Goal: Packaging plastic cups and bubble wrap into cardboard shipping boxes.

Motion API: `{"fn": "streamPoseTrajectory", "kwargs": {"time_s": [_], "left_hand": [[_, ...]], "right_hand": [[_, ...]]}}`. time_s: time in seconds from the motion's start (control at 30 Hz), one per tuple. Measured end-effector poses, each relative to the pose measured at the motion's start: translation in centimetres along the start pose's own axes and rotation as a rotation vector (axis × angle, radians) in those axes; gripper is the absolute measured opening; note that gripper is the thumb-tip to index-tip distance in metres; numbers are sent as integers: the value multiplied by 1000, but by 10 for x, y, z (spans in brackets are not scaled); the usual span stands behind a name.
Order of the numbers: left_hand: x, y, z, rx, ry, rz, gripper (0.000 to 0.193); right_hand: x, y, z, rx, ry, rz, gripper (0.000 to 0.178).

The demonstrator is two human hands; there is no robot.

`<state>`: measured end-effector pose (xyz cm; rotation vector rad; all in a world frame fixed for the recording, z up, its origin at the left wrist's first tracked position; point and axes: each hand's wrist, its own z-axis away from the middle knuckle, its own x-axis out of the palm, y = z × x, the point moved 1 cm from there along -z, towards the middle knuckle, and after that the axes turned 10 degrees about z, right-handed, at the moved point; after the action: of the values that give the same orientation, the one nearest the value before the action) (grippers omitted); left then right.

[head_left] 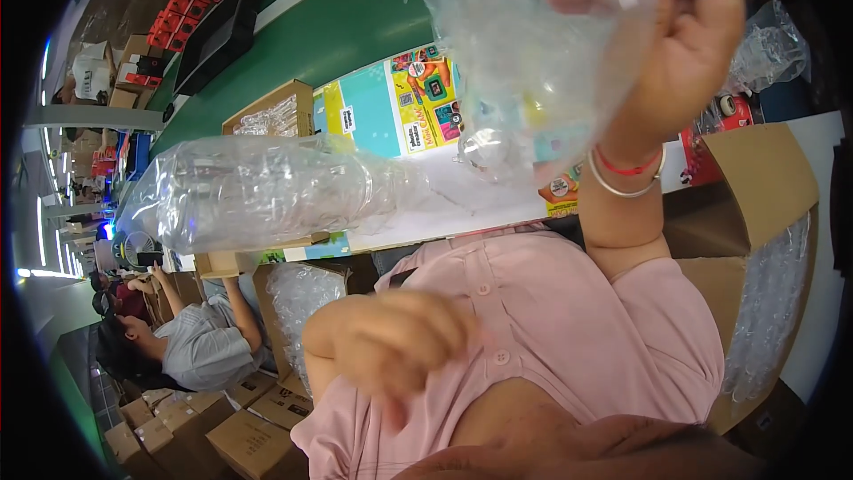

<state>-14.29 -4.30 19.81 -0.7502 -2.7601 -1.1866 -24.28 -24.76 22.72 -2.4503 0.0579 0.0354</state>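
Raised at the upper right, my right hand (680, 40) is closed on the edge of a clear plastic bag (524, 44), with fingers showing through the film. A red band and a pale bangle circle that wrist. The bag hangs crumpled over colourful printed boxes (369, 107) lying on the white worktop (418, 213). To the left, a second bulky clear plastic bag (258, 196) lies across the table edge, touching neither hand. My left hand (400, 338) is near my chest, fingers apparently curled but smeared by motion; nothing shows in it.
A cardboard box (737, 187) with ribbed clear plastic packaging stands at the right. Another open box (284, 111) sits on the table's left. Beyond are a black tray (218, 36) and red boxes (182, 9). A co-worker in grey (209, 338) sits left, near stacked cartons (253, 440).
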Motion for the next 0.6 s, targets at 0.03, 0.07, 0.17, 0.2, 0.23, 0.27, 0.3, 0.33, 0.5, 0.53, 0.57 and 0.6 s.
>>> {"fn": "streamPoseTrajectory", "kwargs": {"time_s": [0.03,0.07,0.17,0.2,0.23,0.27,0.3,0.33,0.5,0.53,0.57,0.6], "left_hand": [[5,6,-9,-1,-41,233,35],[7,9,-14,5,-43,236,35],[8,10,-21,-29,-111,400,38],[10,12,-21,-1,-111,415,40],[12,16,-18,36,-112,422,42],[12,19,-16,43,-117,420,42],[12,22,-14,51,-128,421,43],[11,25,-12,55,-134,425,44],[6,31,-9,124,-171,429,49],[4,35,-9,121,-183,430,47],[-2,39,-8,121,-192,427,47],[-8,45,-8,119,-230,406,45]], "right_hand": [[3,6,6,-5,-2,2,18],[9,14,11,-59,-22,22,12],[22,19,18,-161,-17,-73,6],[19,18,21,-222,-100,108,6],[19,15,27,-291,-182,285,6],[18,13,31,-356,-185,346,6],[14,11,35,-363,-183,348,6],[10,8,41,-348,-288,418,6],[-15,7,49,-243,-516,565,11],[-18,7,52,-245,-678,491,13],[-19,9,55,-246,-840,420,14],[-21,15,62,-171,-995,410,18]]}}
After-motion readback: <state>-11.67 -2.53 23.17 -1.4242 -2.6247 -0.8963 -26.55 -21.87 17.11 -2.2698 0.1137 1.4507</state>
